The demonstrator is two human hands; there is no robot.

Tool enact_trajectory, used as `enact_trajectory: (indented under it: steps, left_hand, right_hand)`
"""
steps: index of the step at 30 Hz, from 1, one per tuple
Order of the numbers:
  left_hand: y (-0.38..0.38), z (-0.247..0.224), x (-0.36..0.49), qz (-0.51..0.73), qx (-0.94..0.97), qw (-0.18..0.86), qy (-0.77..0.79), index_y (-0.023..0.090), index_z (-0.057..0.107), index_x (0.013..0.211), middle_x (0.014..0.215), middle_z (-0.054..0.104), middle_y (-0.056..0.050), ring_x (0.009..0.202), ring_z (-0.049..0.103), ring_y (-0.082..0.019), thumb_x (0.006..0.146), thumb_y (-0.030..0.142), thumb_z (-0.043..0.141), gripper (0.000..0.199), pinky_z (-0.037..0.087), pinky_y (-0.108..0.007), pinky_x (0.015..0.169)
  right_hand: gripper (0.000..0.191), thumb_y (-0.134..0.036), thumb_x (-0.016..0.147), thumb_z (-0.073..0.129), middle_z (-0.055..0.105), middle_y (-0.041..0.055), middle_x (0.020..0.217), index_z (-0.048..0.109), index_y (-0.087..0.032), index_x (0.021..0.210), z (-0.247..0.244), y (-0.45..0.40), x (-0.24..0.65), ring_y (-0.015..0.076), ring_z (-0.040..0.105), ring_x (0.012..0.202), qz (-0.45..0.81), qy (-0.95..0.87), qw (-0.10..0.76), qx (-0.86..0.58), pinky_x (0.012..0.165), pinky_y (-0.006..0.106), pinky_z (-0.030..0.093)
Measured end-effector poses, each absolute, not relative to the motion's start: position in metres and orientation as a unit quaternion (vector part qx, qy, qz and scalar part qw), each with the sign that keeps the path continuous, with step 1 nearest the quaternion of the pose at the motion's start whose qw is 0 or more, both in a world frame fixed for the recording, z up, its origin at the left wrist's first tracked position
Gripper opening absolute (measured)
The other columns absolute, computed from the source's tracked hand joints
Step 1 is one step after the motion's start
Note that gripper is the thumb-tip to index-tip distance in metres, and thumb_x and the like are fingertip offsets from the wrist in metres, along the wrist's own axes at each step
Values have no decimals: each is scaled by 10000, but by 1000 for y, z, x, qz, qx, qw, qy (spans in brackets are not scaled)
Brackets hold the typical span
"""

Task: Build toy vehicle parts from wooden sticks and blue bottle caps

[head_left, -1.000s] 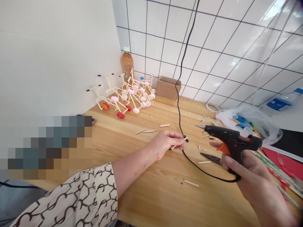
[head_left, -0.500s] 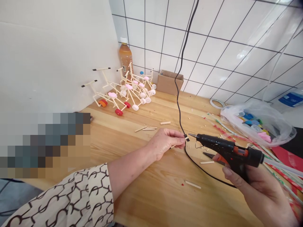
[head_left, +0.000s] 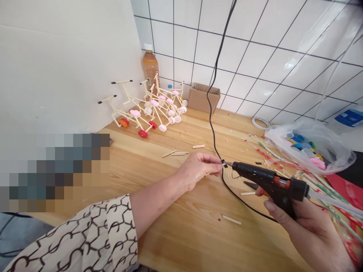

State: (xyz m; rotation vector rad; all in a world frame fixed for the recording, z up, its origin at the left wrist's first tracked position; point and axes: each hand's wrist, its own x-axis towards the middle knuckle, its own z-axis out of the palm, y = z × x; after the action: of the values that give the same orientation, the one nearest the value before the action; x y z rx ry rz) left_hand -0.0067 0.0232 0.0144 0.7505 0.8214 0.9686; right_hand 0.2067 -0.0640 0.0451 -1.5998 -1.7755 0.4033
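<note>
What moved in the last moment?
The right hand moved the black glue gun left, so its metal tip is now right by the small black piece at the left hand's fingertips. The left hand kept its hold. The stick models stayed put.

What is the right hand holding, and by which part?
The right hand is holding a black hot glue gun by its handle.
</note>
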Motion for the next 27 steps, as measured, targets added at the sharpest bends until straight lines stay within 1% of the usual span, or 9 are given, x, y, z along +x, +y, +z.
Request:
enact_trajectory:
  steps: [3, 7, 11, 15, 21, 24, 27]
  left_hand:
    - [23, 14, -7, 442, 346, 739, 374, 123, 682, 604, 517, 637, -11, 513, 571, -106, 532, 134, 771, 115, 467, -304, 656]
    - [23, 15, -7, 440, 353, 731, 384, 130, 683, 600, 510, 636, -3, 505, 563, -97, 562, 110, 744, 75, 465, -291, 656]
    - [22, 18, -7, 435, 352, 725, 401, 132, 685, 608, 516, 640, 0, 510, 569, -95, 592, 76, 719, 67, 462, -271, 650]
    - [21, 20, -7, 433, 363, 717, 408, 133, 687, 610, 518, 641, 2, 513, 564, -90, 608, 62, 711, 74, 459, -260, 652]
    - [20, 19, -7, 436, 380, 709, 404, 134, 693, 622, 533, 644, 4, 529, 562, -86, 621, 62, 711, 74, 457, -252, 660]
    - [21, 18, -7, 434, 385, 707, 403, 135, 692, 625, 533, 642, 6, 531, 561, -88, 620, 64, 710, 73, 457, -257, 664]
    - [21, 17, -7, 433, 390, 704, 405, 136, 693, 632, 540, 642, 8, 541, 562, -93, 616, 79, 716, 64, 458, -264, 674]
  right_hand:
    - [249, -402, 727, 615, 737, 9, 837, 677, -278, 933, 46, -63, 205, 231, 689, 783, 146, -687, 354, -618, 687, 289, 566]
    - [245, -409, 713, 617, 738, 10, 812, 681, -280, 911, 47, -62, 204, 231, 689, 742, 136, -685, 358, -620, 644, 291, 568]
    - [228, -390, 719, 615, 743, 0, 800, 680, -285, 911, 47, -61, 205, 218, 691, 715, 127, -700, 359, -605, 613, 269, 564]
    - [231, -370, 747, 606, 744, -11, 793, 670, -285, 951, 45, -63, 206, 200, 690, 691, 121, -707, 353, -600, 593, 248, 562]
    - [239, -369, 760, 596, 744, -8, 818, 660, -277, 971, 45, -63, 206, 197, 690, 703, 118, -712, 343, -601, 606, 244, 562]
    - [205, -375, 759, 594, 741, 0, 787, 670, -266, 915, 44, -62, 207, 205, 690, 701, 119, -709, 344, -604, 601, 253, 562]
    - [223, -387, 766, 586, 744, 14, 839, 672, -241, 912, 43, -63, 208, 214, 691, 750, 122, -713, 337, -603, 626, 258, 564]
